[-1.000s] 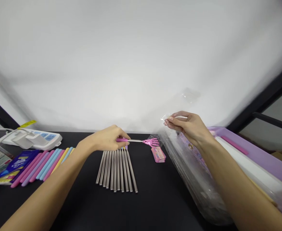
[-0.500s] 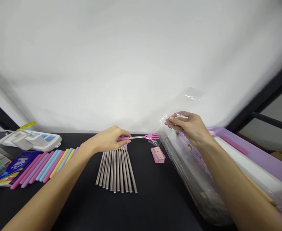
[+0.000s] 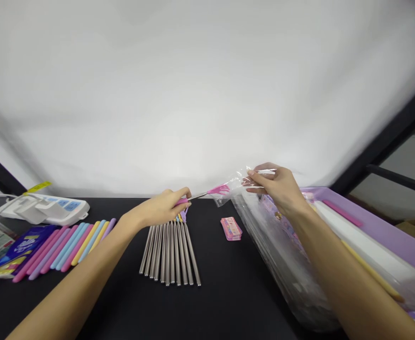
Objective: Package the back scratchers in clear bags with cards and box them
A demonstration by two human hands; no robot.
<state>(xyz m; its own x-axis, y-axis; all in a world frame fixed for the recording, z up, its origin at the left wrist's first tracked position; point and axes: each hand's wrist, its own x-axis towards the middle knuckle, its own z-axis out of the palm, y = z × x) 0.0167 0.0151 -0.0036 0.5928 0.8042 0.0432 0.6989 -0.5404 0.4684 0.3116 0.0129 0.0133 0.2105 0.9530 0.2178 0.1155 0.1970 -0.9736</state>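
My left hand (image 3: 167,206) is closed on the pink handle of a back scratcher, whose pink hand-shaped head (image 3: 220,190) points right and lies in the mouth of a clear plastic bag (image 3: 234,183). The fingers of my right hand (image 3: 273,182) pinch that bag. Below my left hand several metal rods (image 3: 172,255) lie side by side on the black table (image 3: 225,293). A small stack of pink cards (image 3: 231,228) sits right of the rods. Under my right forearm is a pile of clear bags (image 3: 285,274).
Coloured sticks (image 3: 65,245) lie at the left beside a blue packet (image 3: 26,248) and a white power strip (image 3: 56,208) with a cable. A purple bin (image 3: 384,226) at the right holds a white box (image 3: 374,245). A white wall stands behind.
The clear bag has come down and left over the scratcher's head, which now tilts upward. My right hand still holds the bag; my left hand has barely moved.
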